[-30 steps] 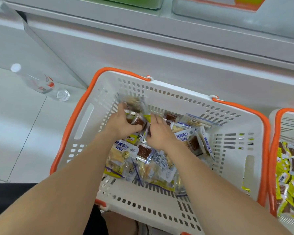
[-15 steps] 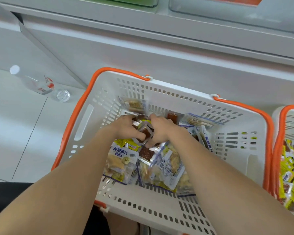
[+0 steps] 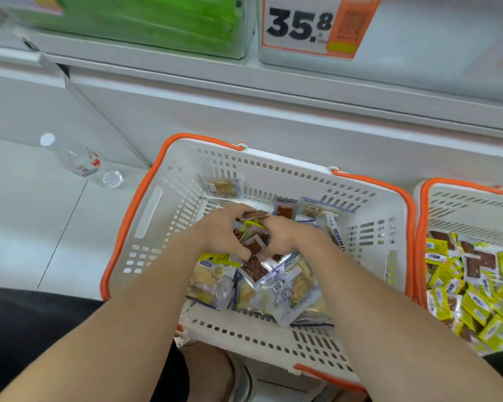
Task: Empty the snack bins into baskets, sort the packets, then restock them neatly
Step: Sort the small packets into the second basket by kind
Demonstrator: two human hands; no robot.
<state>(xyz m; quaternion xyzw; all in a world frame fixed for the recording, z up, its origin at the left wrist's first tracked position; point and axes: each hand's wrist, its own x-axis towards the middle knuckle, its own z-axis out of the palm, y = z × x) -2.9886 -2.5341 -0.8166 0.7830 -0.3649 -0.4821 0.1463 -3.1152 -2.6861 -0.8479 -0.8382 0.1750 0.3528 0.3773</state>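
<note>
Over the middle of the white basket (image 3: 273,336), two hands bunch up small brown packets (image 3: 254,246).

Left hand (image 3: 221,232) and right hand (image 3: 285,237) face each other, fingers curled round the bunch from either side. Larger clear packets (image 3: 288,288) lie beneath them towards the basket's near wall, and a few strays sit against its far wall. Right of the basket, a second basket (image 3: 459,207) holds a heap of yellow-and-brown packets (image 3: 476,288). Sorting looks partly done, since mixed kinds lie in the white basket, and restocking appears not yet begun. Left of the basket, a water bottle (image 3: 80,162) lies on the floor.
</note>
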